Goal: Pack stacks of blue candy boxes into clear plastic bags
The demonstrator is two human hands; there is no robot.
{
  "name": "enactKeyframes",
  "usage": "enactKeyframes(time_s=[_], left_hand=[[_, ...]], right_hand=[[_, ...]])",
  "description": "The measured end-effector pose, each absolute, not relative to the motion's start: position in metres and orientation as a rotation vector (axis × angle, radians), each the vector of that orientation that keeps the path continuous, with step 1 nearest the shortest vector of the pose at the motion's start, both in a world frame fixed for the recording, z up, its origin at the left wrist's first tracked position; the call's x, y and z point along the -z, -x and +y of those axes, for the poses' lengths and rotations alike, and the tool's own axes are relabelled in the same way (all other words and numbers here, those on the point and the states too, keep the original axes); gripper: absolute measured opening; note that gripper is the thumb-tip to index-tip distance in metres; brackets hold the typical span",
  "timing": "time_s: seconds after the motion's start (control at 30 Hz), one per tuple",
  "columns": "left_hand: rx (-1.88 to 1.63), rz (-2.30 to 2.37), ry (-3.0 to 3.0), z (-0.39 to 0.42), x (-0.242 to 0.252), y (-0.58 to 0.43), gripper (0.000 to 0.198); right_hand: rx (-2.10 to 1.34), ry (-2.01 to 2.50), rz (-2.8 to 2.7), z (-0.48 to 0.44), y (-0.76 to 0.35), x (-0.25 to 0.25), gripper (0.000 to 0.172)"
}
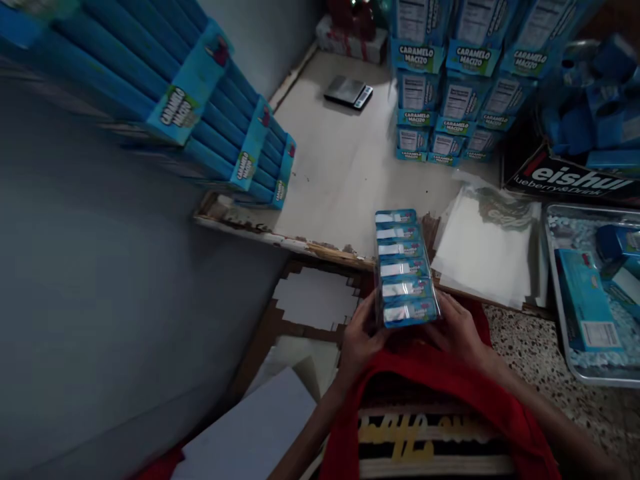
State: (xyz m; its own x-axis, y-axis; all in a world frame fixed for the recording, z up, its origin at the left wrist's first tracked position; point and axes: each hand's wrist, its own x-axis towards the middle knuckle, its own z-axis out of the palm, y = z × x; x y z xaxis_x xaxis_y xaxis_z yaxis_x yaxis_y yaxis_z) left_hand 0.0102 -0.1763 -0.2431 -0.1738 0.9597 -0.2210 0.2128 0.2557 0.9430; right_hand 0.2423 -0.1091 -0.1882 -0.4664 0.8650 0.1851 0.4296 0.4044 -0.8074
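Observation:
A clear-wrapped pack of small blue candy boxes [404, 268], lined up in one row, is held between both hands near the table's front edge. My left hand [364, 330] is closed on its lower left side. On the lower right side, my right hand [457, 328] grips the same pack. The fingers beneath the pack are partly hidden. Just right of the pack lies a stack of clear plastic bags or sheets [487, 250].
A small digital scale [349, 92] sits on the white table [335, 180]. Blue candy packs [443, 100] stand stacked behind, with more blue display boxes [200, 107] at left. At right are a metal tray [565, 320] of blue boxes and a black carton [565, 173]. White cardboard sheets [250, 433] lie lower left.

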Motion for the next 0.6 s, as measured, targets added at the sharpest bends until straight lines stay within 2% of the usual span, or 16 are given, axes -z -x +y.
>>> enactKeyframes(time_s=[0.1,0.2,0.43,0.6], left_hand=[[-1.036,1.741,-1.382,-0.159,0.239,-0.019,0.041],[-1.049,1.809,-1.505,-0.151,0.237,-0.024,0.026],[-1.048,1.930,-1.553,-0.146,0.248,-0.026,0.030],[-1.038,1.907,-1.334,-0.143,0.241,-0.024,0.030]], right_hand=[[-0.911,1.208,-2.006,-0.105,-0.232,0.199,0.059],[-0.853,1.261,-1.993,-0.104,-0.227,0.210,0.049],[-0.511,1.301,-1.998,-0.105,-0.223,0.230,0.037],[-0.340,1.253,-1.990,-0.104,-0.224,0.232,0.027]])
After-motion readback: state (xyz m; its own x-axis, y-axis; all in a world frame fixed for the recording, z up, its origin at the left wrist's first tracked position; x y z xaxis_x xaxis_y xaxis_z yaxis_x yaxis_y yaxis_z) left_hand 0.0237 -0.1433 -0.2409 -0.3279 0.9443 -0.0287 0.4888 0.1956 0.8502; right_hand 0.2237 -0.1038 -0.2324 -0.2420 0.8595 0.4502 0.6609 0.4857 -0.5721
